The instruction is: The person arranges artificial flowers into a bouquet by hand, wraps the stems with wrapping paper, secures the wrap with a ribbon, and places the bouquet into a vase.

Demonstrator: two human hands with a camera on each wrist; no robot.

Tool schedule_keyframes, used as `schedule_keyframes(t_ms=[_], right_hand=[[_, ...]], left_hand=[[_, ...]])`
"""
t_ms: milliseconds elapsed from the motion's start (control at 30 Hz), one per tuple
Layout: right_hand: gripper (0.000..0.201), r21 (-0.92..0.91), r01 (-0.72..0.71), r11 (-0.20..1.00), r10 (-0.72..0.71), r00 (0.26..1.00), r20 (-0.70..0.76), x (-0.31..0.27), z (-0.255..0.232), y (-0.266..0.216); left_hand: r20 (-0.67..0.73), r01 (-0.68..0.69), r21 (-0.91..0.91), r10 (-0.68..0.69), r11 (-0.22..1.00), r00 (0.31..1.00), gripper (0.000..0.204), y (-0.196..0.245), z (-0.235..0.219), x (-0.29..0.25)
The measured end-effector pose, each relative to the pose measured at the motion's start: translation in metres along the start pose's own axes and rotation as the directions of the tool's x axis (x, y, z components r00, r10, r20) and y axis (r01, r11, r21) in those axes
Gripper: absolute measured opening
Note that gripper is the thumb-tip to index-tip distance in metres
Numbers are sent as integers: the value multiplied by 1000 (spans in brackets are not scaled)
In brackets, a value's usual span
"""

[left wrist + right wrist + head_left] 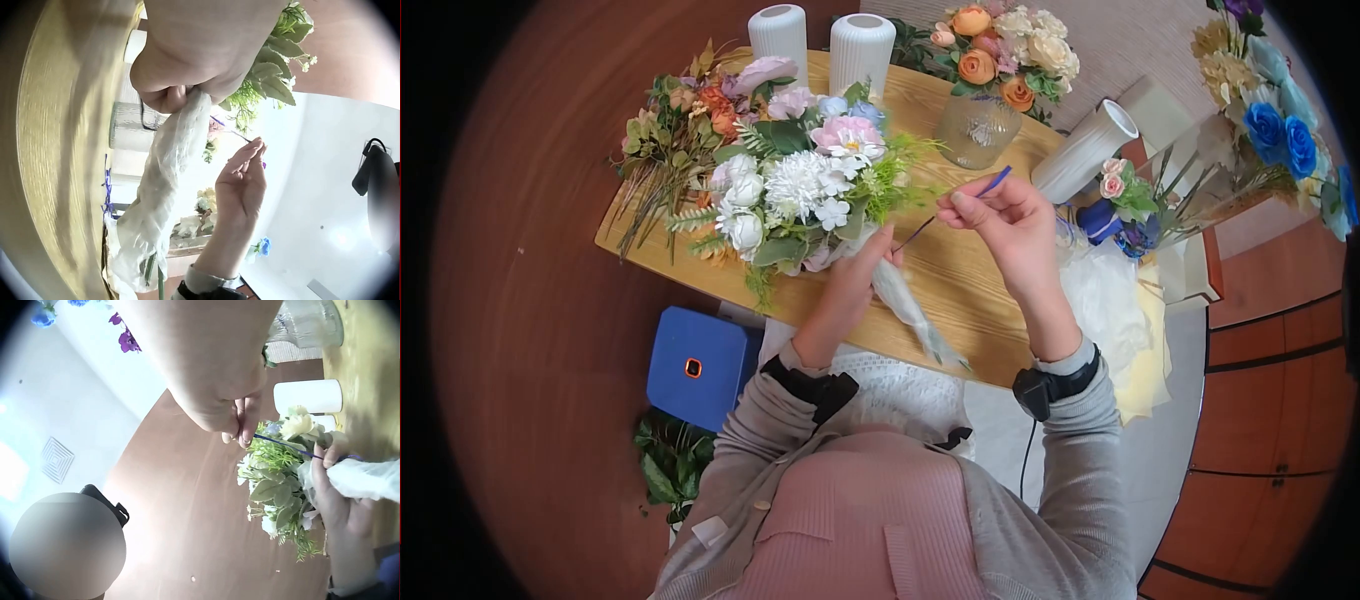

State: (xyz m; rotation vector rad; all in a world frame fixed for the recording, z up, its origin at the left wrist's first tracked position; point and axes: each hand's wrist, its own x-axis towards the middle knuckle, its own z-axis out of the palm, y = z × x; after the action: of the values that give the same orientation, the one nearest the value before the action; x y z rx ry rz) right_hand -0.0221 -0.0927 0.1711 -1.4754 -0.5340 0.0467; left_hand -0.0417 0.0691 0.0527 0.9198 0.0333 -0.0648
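Observation:
My left hand (850,290) grips the bouquet (800,190) around its stems, just below the blooms, where white wrapping (905,300) covers them. In the left wrist view, its fingers curl round the top of the wrapping (165,169). My right hand (1015,235) is raised to the right of the bouquet and pinches a thin blue ribbon (284,444) between thumb and fingers. The ribbon stretches down to the left hand at the wrapped stems. A short end of it (997,180) sticks up past the right fingertips.
Loose flowers (665,150) lie at the table's left. Two white vases (862,50) stand at the back, beside a glass vase of orange and cream flowers (980,130). A white vase (1085,150) lies tilted at right, near white paper (1100,300) and blue flowers (1280,140).

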Motion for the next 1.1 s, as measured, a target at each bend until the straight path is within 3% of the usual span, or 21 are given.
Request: schedule_keyframes(t_ms=[167, 233, 267, 300, 367, 500, 567, 633, 700, 767, 800, 867, 900, 967, 1000, 1100], right_hand=[[10, -4, -19, 1000, 18, 998, -54, -30, 9, -14], [7, 171, 17, 985, -25, 999, 45, -52, 24, -11], [6, 100, -8, 995, -6, 991, 133, -62, 31, -5], [4, 25, -25, 999, 19, 976, 217, -71, 37, 5], [3, 117, -147, 982, 106, 948, 301, -86, 56, 28], [6, 7, -227, 974, 215, 931, 294, -90, 47, 90], [6, 48, -279, 959, 276, 960, 52, -76, 28, 113], [8, 207, -313, 927, 323, 946, -17, -56, -6, 132], [8, 357, -172, 918, 244, 955, -169, -34, -12, 110], [11, 262, -167, 951, 223, 954, -202, -9, -27, 90], [11, 262, -168, 950, 224, 953, -202, -1, -26, 75], [8, 133, -65, 989, 86, 984, -158, 8, -19, 43], [8, 133, -66, 989, 86, 984, -156, 6, -12, 33], [5, -110, -29, 994, 28, 1000, -13, -5, 9, 23], [4, -116, 25, 993, -22, 999, 31, -9, 17, 26], [5, -19, -3, 1000, 3, 1000, 10, -12, 21, 33]], left_hand=[[-117, -90, 26, 92, 996, 989, 29, -1, 3, 5], [-126, -132, 42, 136, 990, 983, 29, -1, 2, 13], [-127, -133, 43, 137, 990, 982, 29, -2, 2, 18], [-171, -173, -36, 165, 984, 971, 28, -3, 2, 23], [-214, -215, -110, 188, 970, 959, 28, 3, 8, 30], [-167, -259, -306, 217, 916, 962, 27, 31, 19, 25], [4, -118, -340, 127, 933, 992, 26, 46, 14, 15], [57, -66, -297, 87, 953, 995, 27, 54, 14, 6], [115, -7, -252, 37, 968, 993, 28, 54, 9, 2], [225, 93, -67, -76, 993, 971, 29, 49, 0, 3], [225, 95, -67, -77, 993, 971, 29, 44, 1, 4], [20, 23, 99, -25, 995, 999, 31, 33, 3, 7], [18, 23, 99, -24, 995, 1000, 31, 28, 0, 11], [-120, -11, 227, 39, 974, 992, 30, 22, -4, 18], [-120, -12, 226, 40, 974, 992, 30, 21, -2, 19], [-257, 0, 231, 61, 973, 964, 31, 20, 1, 18]])
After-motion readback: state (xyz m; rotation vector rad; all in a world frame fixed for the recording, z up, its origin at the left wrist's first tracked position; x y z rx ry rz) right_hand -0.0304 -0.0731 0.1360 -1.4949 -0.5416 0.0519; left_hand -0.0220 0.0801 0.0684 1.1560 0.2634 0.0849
